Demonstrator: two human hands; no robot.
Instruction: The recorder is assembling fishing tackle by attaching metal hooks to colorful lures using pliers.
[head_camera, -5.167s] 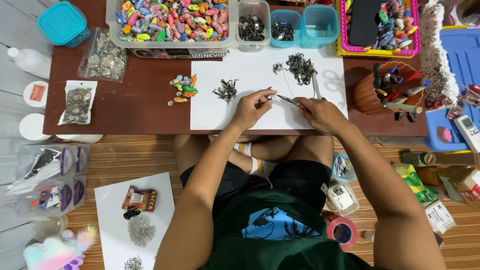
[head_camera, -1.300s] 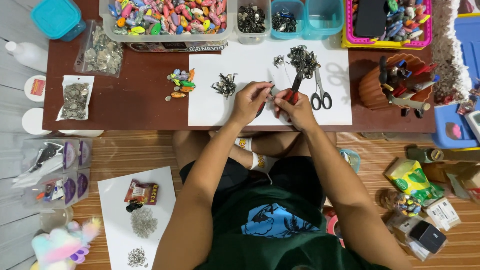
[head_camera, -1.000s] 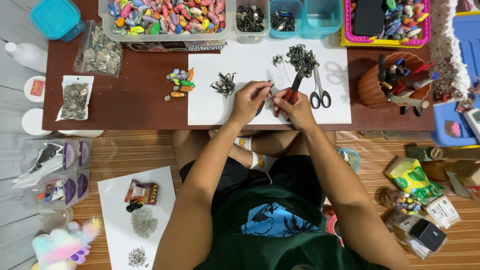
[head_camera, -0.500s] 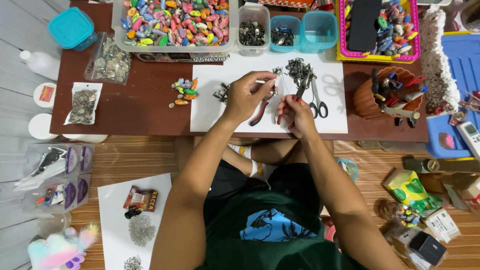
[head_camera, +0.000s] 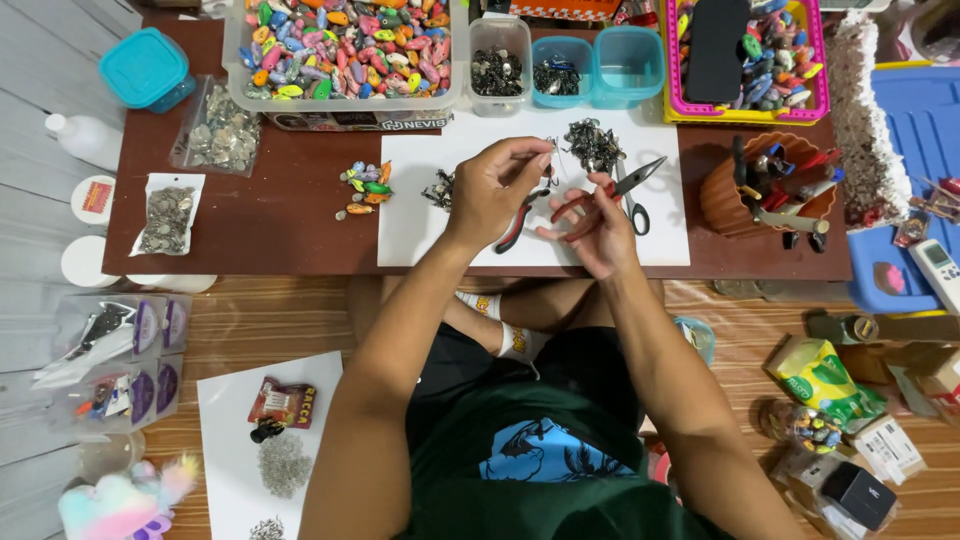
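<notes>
Sitting cross-legged at a low dark-brown wooden table (head_camera: 280, 215), a person works over a white paper sheet (head_camera: 430, 235) spread on it.

Left hand (head_camera: 500, 185): raised above the sheet, thumb and fingertips pressed together, pinching a small thin metal piece (head_camera: 551, 158) too fine to identify.

Right hand (head_camera: 598, 220): fingers curled around red-handled pliers (head_camera: 610, 188), whose dark jaws stand parted and point up-right, just beside black-handled scissors (head_camera: 632, 205) lying on the sheet. A second red-and-black-handled tool (head_camera: 518, 215) lies on the sheet below the left hand.

On the sheet: a heap of dark metal hooks (head_camera: 592, 142) near the upper edge; a smaller dark cluster (head_camera: 440, 188) left of the left hand.

Off the sheet, left: a few small multicoloured lure bodies (head_camera: 365, 185).

Rear of table: a clear plastic tub of multicoloured lure bodies (head_camera: 345, 45), a clear square tub of dark metal parts (head_camera: 498, 70), twin teal tubs (head_camera: 595, 65), a pink-rimmed tray (head_camera: 815, 60).

Right: a terracotta-coloured pot of tools (head_camera: 765, 185).

Far left: a teal lidded box (head_camera: 145, 68) and clear bags of small metal parts (head_camera: 218, 130).
</notes>
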